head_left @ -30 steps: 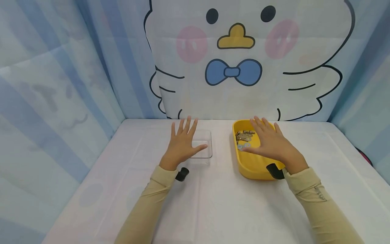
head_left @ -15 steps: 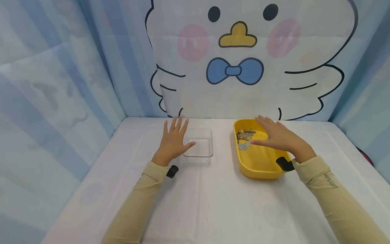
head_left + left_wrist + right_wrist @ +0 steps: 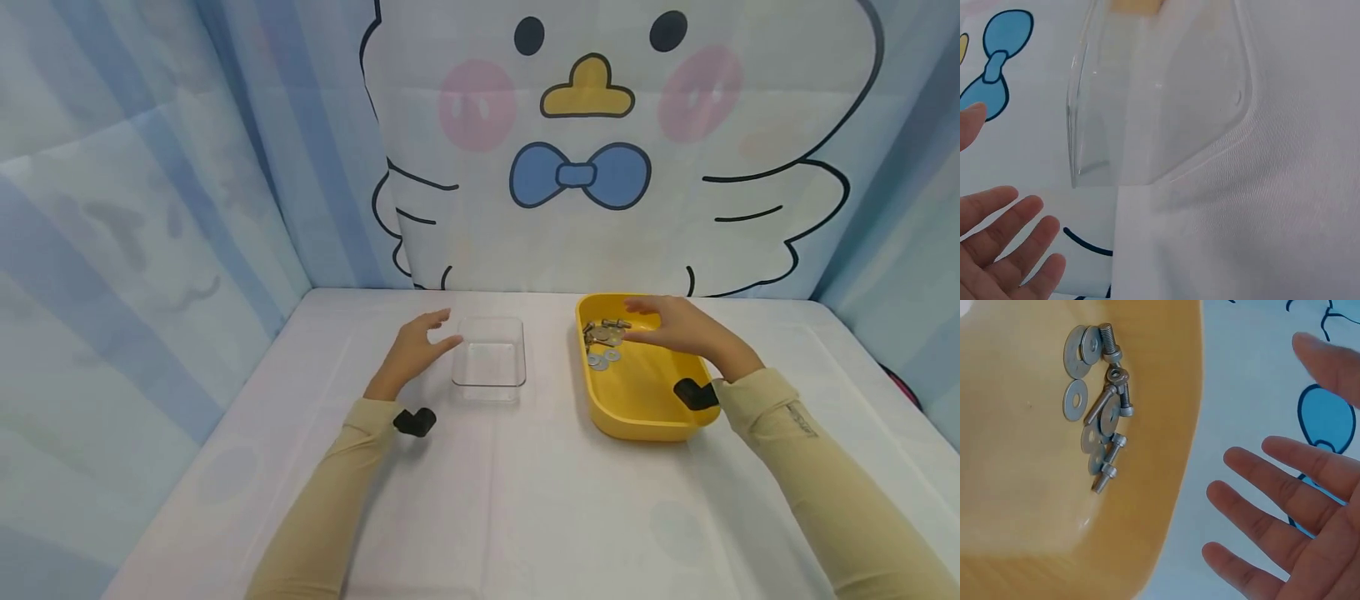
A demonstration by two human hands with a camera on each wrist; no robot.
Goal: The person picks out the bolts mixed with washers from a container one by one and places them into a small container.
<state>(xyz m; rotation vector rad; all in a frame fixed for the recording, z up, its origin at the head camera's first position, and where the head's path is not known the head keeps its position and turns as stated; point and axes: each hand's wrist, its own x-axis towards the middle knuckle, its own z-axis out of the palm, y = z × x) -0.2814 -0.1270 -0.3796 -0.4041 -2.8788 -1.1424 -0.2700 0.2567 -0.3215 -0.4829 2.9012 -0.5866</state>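
Note:
A clear plastic box [image 3: 489, 385] stands left of the middle of the table, seen close up as a transparent tray in the left wrist view. Just left of it is my left hand [image 3: 411, 354], thumb and fingers apart and holding nothing. A yellow tray [image 3: 637, 429] stands to the right. Several metal washers [image 3: 1075, 400] and socket-head bolts [image 3: 1116, 450] lie in a cluster along its left side. My right hand [image 3: 686, 329] hovers over the far right part of the tray, fingers spread and holding nothing, its thumb pointing toward the hardware.
White cloth covers the table [image 3: 525, 508]. Behind it hangs a curtain [image 3: 577, 242] with a cartoon face and blue bow tie, and striped blue curtains [image 3: 135, 250] stand at the sides. A black camera mount [image 3: 415, 422] sits at the left wrist.
My left hand has moved left from over the clear box to beside it, and turned sideways with bent fingers. My right hand has shifted slightly right and tilted lower over the yellow tray.

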